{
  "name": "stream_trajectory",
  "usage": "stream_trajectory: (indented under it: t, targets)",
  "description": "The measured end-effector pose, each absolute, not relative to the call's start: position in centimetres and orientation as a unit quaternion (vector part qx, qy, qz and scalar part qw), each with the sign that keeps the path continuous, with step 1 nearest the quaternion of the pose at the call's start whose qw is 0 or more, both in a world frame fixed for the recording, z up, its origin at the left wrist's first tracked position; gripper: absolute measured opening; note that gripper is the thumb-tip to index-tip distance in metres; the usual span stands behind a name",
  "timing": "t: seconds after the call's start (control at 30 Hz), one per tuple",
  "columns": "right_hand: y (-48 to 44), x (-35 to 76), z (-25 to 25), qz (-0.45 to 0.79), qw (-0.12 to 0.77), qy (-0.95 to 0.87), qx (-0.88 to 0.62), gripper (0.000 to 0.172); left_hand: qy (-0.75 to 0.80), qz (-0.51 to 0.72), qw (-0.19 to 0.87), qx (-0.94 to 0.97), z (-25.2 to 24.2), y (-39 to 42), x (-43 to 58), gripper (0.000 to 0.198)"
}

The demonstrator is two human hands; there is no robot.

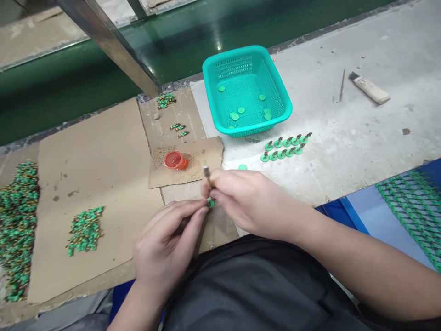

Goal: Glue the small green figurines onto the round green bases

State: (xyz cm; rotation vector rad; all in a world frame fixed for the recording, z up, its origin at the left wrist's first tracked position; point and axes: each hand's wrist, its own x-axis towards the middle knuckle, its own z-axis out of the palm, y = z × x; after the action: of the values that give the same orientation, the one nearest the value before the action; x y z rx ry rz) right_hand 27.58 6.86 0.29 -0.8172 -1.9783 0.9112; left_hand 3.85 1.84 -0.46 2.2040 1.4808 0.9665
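My left hand is closed in a pinch on a small green figure, mostly hidden by the fingertips. My right hand grips a slim brush with a brown shaft and a pale metallic upper end. Its lower tip is hidden near the figure. Both hands meet in front of the dark-clothed torso. Just beyond them, a red cup stands on a cardboard piece. A loose green disc lies past my right hand.
A teal basket holds several green discs. To its front right, figures on green bases stand in two rows. Green-and-gold pieces form a large pile and a smaller one at left. A tube lies far right.
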Motion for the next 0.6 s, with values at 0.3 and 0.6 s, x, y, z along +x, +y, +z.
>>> stream_trajectory:
  t: [0.3, 0.6]
  targets:
    - [5.6, 27.8, -1.0, 0.330, 0.434, -0.776, -0.317, 0.018, 0.520, 0.341, 0.169, 0.765, -0.3, 1.9, 4.1, 0.013]
    - [5.8, 27.4, -0.7, 0.304, 0.434, -0.795, -0.295, 0.018, 0.513, 0.341, 0.161, 0.771, -0.4, 1.9, 4.0, 0.015]
